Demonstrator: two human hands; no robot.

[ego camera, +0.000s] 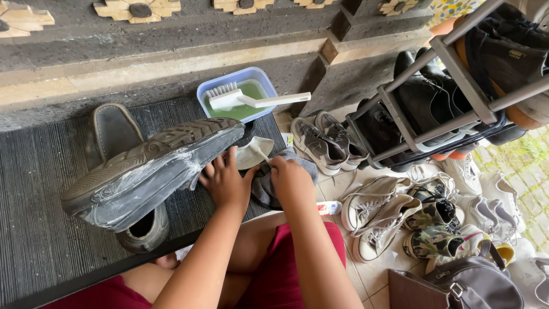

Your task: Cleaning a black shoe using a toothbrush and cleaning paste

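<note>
Boot (154, 171) lies on its side on the ribbed mat (40, 229), sole up toward the camera, its toe end touching the left hand (226, 183). White lather streaks the sole's edge and the upper's side, so scrubbing looks well begun, yet grime shows in the tread and nothing looks rinsed or wiped. The left hand rests on the boot's toe with fingers spread, steadying rather than gripping. Just right of the boot, the right hand (291, 180) is pinched on a grey cloth (266, 189), with a thin stick-like bit poking out above the fingers; what that is cannot be told. A second boot (114, 134) stands behind the first. Beyond the boot's toe sits a blue tub (206, 94) of green water with a white brush (251, 100) across it. Room is tight: the stone step hems the far side, and sneakers (323, 140) and a shoe rack (434, 109) crowd the right.
</note>
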